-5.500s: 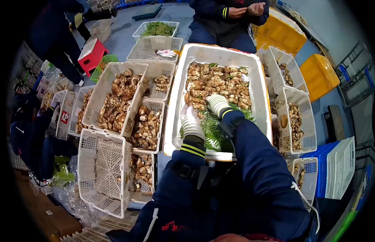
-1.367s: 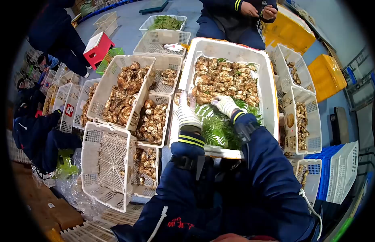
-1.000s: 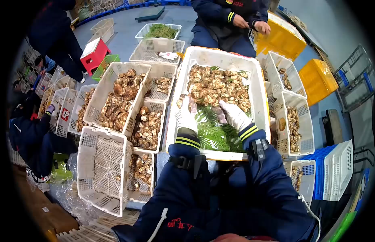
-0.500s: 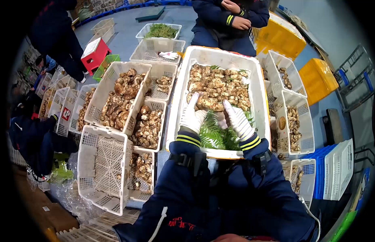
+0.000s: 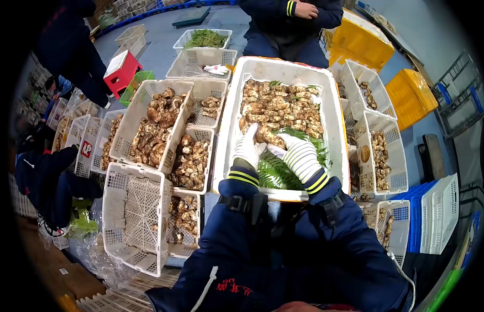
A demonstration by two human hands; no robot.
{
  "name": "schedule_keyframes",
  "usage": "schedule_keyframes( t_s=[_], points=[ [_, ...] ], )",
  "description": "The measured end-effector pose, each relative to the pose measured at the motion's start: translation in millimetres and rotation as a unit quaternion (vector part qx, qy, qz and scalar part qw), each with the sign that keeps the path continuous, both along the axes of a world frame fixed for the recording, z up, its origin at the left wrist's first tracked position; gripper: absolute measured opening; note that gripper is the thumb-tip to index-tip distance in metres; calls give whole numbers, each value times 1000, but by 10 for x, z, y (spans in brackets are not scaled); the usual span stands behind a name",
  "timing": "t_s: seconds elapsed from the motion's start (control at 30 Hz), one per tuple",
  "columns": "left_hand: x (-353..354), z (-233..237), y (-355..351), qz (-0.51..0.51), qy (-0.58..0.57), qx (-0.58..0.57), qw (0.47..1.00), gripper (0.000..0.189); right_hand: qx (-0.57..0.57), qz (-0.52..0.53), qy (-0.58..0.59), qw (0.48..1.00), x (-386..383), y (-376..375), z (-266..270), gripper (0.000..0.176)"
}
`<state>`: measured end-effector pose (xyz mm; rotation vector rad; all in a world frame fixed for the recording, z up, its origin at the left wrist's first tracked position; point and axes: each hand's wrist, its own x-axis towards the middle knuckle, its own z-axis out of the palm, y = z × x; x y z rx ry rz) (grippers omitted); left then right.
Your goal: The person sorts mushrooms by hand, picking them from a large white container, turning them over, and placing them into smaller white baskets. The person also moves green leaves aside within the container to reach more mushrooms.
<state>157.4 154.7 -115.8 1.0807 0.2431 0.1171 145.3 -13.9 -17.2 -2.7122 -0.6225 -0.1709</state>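
Observation:
A white foam box [image 5: 334, 130] stands before me, with rows of brown and cream mushrooms [image 5: 283, 106] over green fern leaves [image 5: 275, 174]. My left hand [image 5: 247, 148], in a white glove, is closed around the left end of a long mushroom [image 5: 268, 136] at the front of the rows. My right hand [image 5: 300, 156], in a striped white glove, touches the right end of that mushroom, its fingers together and pointing left. Something pale shows between the two hands, too small to name.
Crates of mushrooms [image 5: 190, 161] stand left of the box, more crates [image 5: 379, 156] to its right. An emptier crate [image 5: 140, 210] lies at the lower left. A person [image 5: 294, 26] sits beyond the box; other people are at the left. Yellow boxes [image 5: 411, 99] stand at the right.
My right hand has moved left and turned inward. The mushroom between my hands now slants down to the right, and more fern shows at the right. The person opposite has shifted slightly.

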Motion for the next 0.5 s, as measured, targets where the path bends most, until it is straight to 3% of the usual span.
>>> schedule_keyframes(
  t_s=[0.07,0.13,0.17,0.23,0.5],
  points=[
    [-3,152,-21,20,26,-165,986,44,19,-6,33,999,17,-10,5,58],
    [22,143,-43,19,5,-174,985,44,73,10,81,994,52,-38,9,53],
    [26,169,-54,19,-6,-179,984,44,143,17,153,978,43,-35,36,50],
    [82,236,-21,-2,40,-314,949,44,278,29,292,915,12,-24,111,46],
    [22,432,-82,-2,-20,-323,946,55,378,-23,365,850,-13,-29,138,49]
  ],
)
